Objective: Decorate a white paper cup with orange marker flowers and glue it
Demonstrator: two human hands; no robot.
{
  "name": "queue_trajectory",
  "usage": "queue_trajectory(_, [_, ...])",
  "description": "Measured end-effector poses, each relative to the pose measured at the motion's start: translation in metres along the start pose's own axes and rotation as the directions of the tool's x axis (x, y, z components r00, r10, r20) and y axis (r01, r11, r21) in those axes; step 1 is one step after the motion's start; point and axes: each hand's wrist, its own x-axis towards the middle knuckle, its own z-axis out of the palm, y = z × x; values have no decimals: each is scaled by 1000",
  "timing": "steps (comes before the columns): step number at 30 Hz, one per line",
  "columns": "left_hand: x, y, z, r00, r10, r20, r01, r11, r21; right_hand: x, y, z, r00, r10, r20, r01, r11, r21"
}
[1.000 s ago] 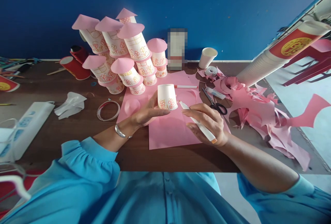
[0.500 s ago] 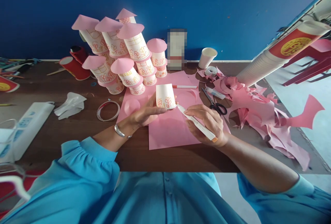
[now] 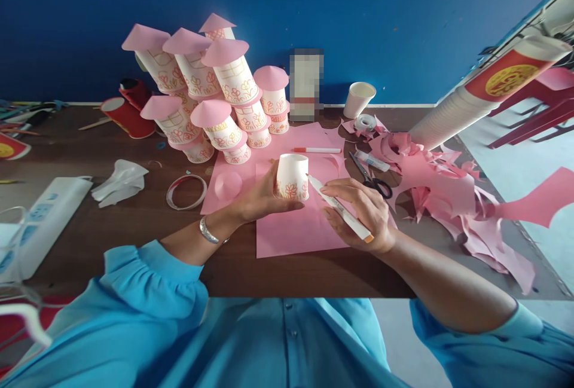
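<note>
A white paper cup [image 3: 292, 174] with red and orange flower drawings round its lower part is held by my left hand [image 3: 262, 196], above pink paper sheets [image 3: 287, 232]. The cup's rim faces up, tilted a little toward me. My right hand [image 3: 361, 211] is closed on a white marker [image 3: 343, 214] with an orange end; the marker's tip is at the cup's right side. Behind the cup lies another marker [image 3: 317, 150], white with red-orange ends. Decorated cup towers [image 3: 233, 80] with pink cone roofs stand at the back left.
Scissors [image 3: 376, 182], a glue tube [image 3: 372, 161] and pink scraps [image 3: 439, 185] lie to the right. A plain cup [image 3: 359, 100] and a long cup stack [image 3: 461, 113] are behind. Left are a tape ring [image 3: 187, 191], crumpled plastic [image 3: 121, 183] and a power strip [image 3: 49, 226].
My left hand has turned and tilted the cup, so its opening now shows, and it sits slightly lower and to the right. The marker's tip remains close to the cup.
</note>
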Motion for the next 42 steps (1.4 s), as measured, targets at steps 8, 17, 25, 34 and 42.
queue_trajectory(8, [0, 4, 6, 994, 94, -64, -74, 963, 258, 3, -5, 0, 995, -72, -67, 67, 995, -72])
queue_trajectory(17, [1, 4, 10, 952, 250, -175, -178, 920, 348, 5, -6, -1, 996, -73, -55, 68, 993, -98])
queue_trajectory(25, [0, -7, 13, 922, 315, -226, -180, 864, 471, 7, -6, 3, 993, -90, -80, 79, 989, -128])
queue_trajectory(34, [-4, 6, 11, 960, 197, -199, -126, 938, 323, 5, -6, -1, 999, -41, -23, 38, 993, -109])
queue_trajectory(42, [-7, 9, 7, 990, 106, -97, -70, 945, 319, 4, -4, 0, 998, -58, -36, 53, 991, -122])
